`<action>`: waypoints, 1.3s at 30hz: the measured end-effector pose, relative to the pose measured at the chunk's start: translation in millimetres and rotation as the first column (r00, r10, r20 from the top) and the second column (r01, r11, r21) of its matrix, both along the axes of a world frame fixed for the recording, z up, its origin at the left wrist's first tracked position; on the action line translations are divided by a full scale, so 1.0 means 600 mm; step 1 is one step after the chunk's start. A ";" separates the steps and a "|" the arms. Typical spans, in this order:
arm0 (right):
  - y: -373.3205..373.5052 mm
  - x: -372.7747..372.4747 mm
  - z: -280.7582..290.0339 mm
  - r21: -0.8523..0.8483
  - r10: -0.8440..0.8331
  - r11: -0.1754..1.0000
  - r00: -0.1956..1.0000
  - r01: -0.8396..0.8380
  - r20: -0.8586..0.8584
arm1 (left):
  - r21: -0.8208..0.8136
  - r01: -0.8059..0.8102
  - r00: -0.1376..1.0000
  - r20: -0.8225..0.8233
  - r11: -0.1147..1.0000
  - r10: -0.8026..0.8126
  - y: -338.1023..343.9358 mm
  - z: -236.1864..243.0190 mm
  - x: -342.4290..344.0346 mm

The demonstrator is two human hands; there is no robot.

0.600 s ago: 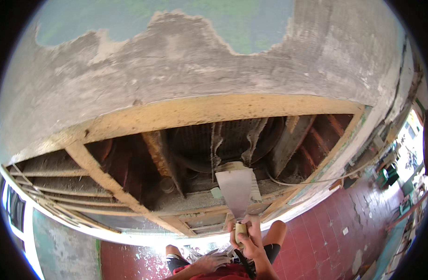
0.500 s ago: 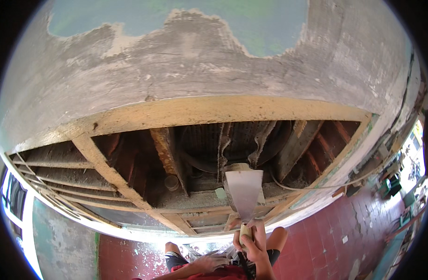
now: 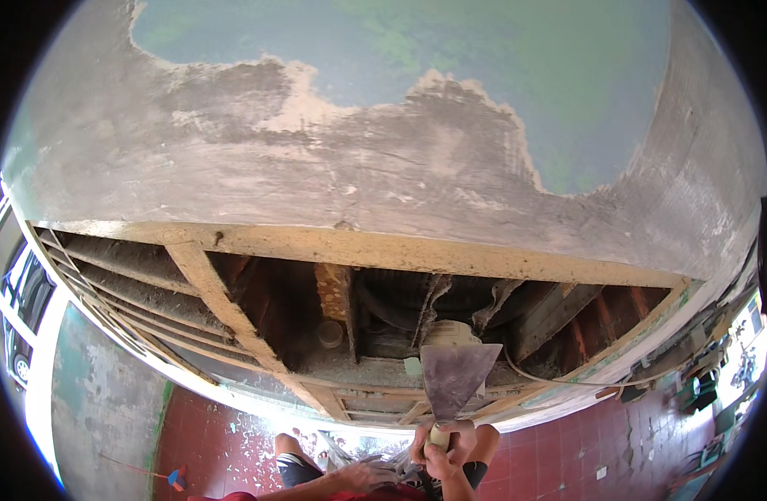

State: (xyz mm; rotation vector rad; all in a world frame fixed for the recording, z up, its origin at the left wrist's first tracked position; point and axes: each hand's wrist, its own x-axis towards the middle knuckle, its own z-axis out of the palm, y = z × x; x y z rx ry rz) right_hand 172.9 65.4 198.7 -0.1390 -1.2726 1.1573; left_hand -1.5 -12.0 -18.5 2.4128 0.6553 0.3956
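A wide-bladed scraper (image 3: 457, 380) stands upright in my right hand (image 3: 446, 447), whose fingers wrap round its pale handle. The flat blade flares upward, overlapping the yellowish wooden frame and dark opening behind it; I see it touching no wall. Low in front of my waist is my left hand (image 3: 367, 474), fingers loosely stretched and holding nothing I can see. Above spreads a wall (image 3: 333, 175) of bare grey plaster with a ragged blue-green paint patch (image 3: 450, 67).
A pale yellow beam (image 3: 317, 246) edges an opening with dusty boards and a round container (image 3: 331, 334). A cable (image 3: 567, 382) runs toward the right. Paint flakes lie on the red tiled floor (image 3: 559, 442); a blue-and-red object (image 3: 177, 478) lies at lower left.
The view has shifted, showing more of the paint patch, while the wooden opening sits lower. The scraper's blade leans slightly more to the right. My right hand keeps its grip.
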 end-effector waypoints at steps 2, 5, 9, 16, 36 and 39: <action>-0.002 -0.001 -0.002 -0.006 0.017 1.000 0.999 -0.017 0.030 | -0.018 -0.004 1.000 -0.002 1.000 0.004 -0.004 0.008 0.001; -0.014 0.001 -0.023 -0.031 0.046 0.998 0.999 -0.045 0.010 | -0.035 0.038 0.988 -0.150 0.999 -0.043 0.001 0.053 0.002; -0.044 0.015 -0.041 -0.114 0.057 0.992 0.998 -0.059 -0.019 | 0.049 -0.008 1.000 0.008 0.999 0.008 -0.009 0.015 0.011; -0.064 0.061 -0.042 -0.069 -0.074 0.995 0.997 0.074 -0.001 | 0.113 0.027 0.993 -0.118 0.993 -0.014 0.002 0.030 0.004; -0.017 0.116 0.165 0.107 -0.357 0.934 0.896 0.341 0.266 | 0.131 -0.007 0.978 -0.208 0.991 0.034 -0.006 0.018 0.001; -0.013 0.095 0.185 0.111 -0.335 0.942 0.915 0.317 0.223 | 0.146 -0.013 0.980 -0.195 0.989 0.042 -0.002 0.021 0.002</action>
